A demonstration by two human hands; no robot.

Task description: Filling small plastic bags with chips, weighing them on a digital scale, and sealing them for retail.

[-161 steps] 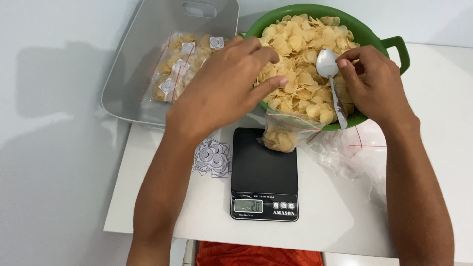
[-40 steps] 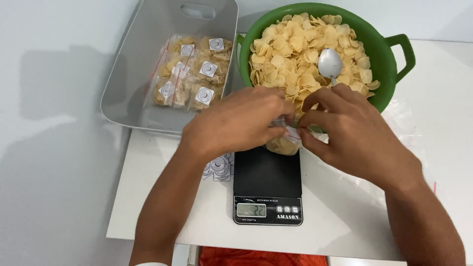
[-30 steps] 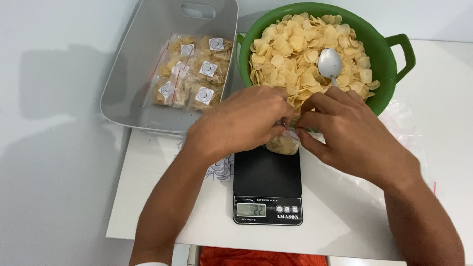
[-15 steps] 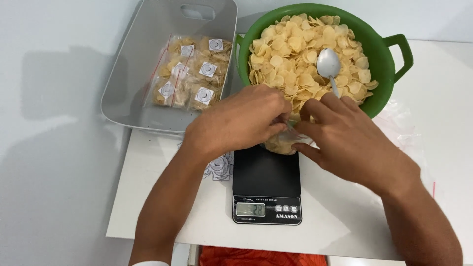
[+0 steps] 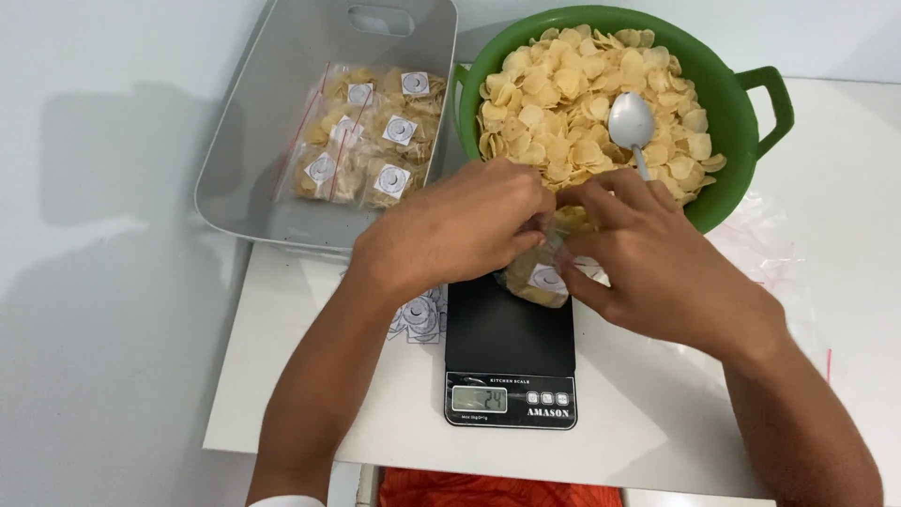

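**Two hands pinch one chip bag over the scale**

At ten o'clock, one grey tray [image 5: 272, 122] holds about six sealed chip packets [image 5: 361, 131], each with a round sticker. A loose pile of stickers [image 5: 418, 317] lies beside one black kitchen scale [image 5: 509, 352]. The left hand [image 5: 450, 230] and right hand [image 5: 657, 263] meet at centre, fingers closed on the top of one small chip bag [image 5: 542, 279] resting on the scale's far edge. At one o'clock, one green basin [image 5: 727, 103] of chips carries one metal spoon [image 5: 632, 124]
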